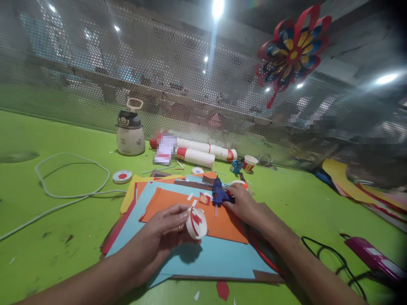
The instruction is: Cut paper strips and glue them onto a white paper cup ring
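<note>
My left hand [168, 226] is closed round a small white paper cup [196, 224] with a red lightning mark, tilted above the coloured sheets. My right hand [243, 201] grips the handle of a dark blue glue gun [218, 192], with a clear glue stick jutting from its back end. Beneath both hands lie an orange sheet [229, 231] and a larger light blue sheet [210, 262]. A small red piece with a cream print [204, 198] and white scraps rest on the orange sheet beside the gun.
Behind the sheets are stacked paper cups [194, 157], a phone [165, 149], a white bottle [131, 137], a blue jar [236, 166] and an upright cup [249, 162]. A white cable [71, 197] loops at left. A purple power strip [373, 256] sits at right. Perforated metal mesh [190, 84] borders the green table.
</note>
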Demonstrator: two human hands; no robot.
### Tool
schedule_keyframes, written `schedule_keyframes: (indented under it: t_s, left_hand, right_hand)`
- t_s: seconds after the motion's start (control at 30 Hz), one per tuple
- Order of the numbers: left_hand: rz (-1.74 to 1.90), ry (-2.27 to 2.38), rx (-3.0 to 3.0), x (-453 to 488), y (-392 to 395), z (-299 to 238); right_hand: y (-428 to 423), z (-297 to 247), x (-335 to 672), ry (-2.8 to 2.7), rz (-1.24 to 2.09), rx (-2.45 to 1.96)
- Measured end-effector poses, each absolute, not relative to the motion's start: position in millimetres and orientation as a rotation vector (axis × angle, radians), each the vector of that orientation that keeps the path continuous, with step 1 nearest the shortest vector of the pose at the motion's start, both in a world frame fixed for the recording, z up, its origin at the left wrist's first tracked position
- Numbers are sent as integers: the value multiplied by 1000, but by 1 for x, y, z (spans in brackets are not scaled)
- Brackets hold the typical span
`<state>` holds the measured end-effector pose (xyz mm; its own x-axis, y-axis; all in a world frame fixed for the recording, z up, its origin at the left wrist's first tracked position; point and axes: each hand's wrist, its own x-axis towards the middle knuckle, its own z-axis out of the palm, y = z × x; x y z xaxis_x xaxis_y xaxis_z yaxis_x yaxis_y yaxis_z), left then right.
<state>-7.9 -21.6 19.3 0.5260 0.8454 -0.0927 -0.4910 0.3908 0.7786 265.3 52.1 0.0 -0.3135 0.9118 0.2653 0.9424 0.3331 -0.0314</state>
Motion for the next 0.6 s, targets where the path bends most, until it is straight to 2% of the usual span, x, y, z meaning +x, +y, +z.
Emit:
schedule_keyframes:
  t_s: [0.17, 0.33, 0.47, 0.6]
  left_hand:
    - [907, 558, 728, -7, -21, 17]
    - [919, 537, 679, -7, -23, 17]
    - [899, 538, 706, -6, -25, 19]
    - [860, 530, 722, -5, -25, 20]
  right_hand:
    - [46, 3, 264, -2342, -196, -1586]
    - [11, 31, 245, -2218, -199, -1439]
    - [-27, 55, 214, -2183, -46, -1244]
    - [-43, 55, 194, -2183, 88, -1105]
